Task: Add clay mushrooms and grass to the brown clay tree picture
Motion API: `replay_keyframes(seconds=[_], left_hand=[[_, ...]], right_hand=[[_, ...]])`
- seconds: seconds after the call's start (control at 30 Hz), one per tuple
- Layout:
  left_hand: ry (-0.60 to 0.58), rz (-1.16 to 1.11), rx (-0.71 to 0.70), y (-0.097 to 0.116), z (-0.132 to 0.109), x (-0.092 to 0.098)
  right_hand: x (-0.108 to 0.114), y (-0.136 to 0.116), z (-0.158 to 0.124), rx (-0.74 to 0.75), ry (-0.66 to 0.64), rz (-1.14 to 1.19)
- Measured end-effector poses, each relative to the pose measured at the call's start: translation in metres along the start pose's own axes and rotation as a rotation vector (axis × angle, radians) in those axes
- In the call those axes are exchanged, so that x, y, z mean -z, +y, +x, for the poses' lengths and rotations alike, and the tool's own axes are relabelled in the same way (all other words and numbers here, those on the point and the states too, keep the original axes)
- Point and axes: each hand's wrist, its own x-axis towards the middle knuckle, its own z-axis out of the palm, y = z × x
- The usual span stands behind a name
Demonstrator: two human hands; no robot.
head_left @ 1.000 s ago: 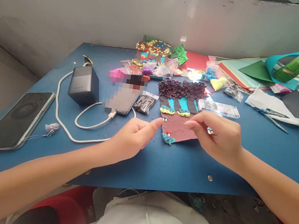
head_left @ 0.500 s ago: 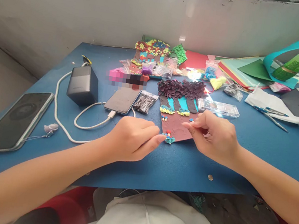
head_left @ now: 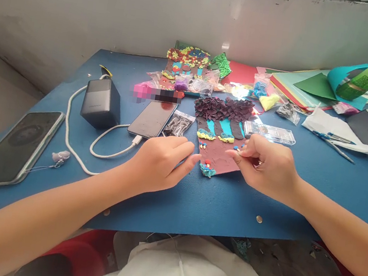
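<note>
A clay picture (head_left: pixel 218 154) lies on the table, with dark purple leafy treetops, dark trunks, a turquoise background and brown ground. Small blue-capped mushrooms (head_left: pixel 202 145) and a red-capped mushroom (head_left: pixel 207 162) are on its left part. My right hand (head_left: pixel 264 166) is over the picture's right edge, thumb and fingers pinched together. A tiny blue piece (head_left: pixel 236 148) shows by its fingertips; I cannot tell whether it is held or lies on the picture. My left hand (head_left: pixel 166 161) is closed beside the lower left edge, thumb against forefinger; what it holds, if anything, is hidden.
Left stand a black power bank (head_left: pixel 102 102), a large phone (head_left: pixel 12 149) and a smaller phone (head_left: pixel 152 119) with a white cable. A bag of black clay (head_left: pixel 179 124) lies beside it. Behind are a second clay picture (head_left: pixel 186 62) and a clear case (head_left: pixel 269 133); right, pens (head_left: pixel 334 141).
My left hand has shifted slightly left and up, and my right hand slightly right, widening the gap between them. The view has tilted a little. Both hands stay closed.
</note>
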Motion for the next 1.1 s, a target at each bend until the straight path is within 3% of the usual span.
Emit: replay_keyframes(seconds=[0.17,0.3,0.5,0.67,0.87,1.1], left_hand=[[0.0,-0.014,0.034,-0.002,0.0,-0.001],[-0.05,-0.042,-0.039,-0.003,-0.003,-0.003],[-0.121,-0.055,-0.049,-0.004,-0.006,-0.007],[-0.18,-0.083,-0.039,-0.007,-0.008,-0.011],[-0.129,-0.074,-0.064,-0.008,-0.009,-0.013],[-0.166,-0.066,-0.065,-0.006,-0.009,-0.012]], right_hand=[[-0.006,-0.004,-0.006,0.009,-0.109,0.092],[-0.006,-0.007,-0.01,-0.031,-0.205,0.175],[0.004,-0.008,-0.012,0.095,-0.304,0.104],[0.005,-0.009,-0.018,0.176,-0.341,0.029],[0.0,-0.011,-0.021,0.161,-0.384,0.022],[0.001,-0.01,-0.02,0.146,-0.42,0.037]])
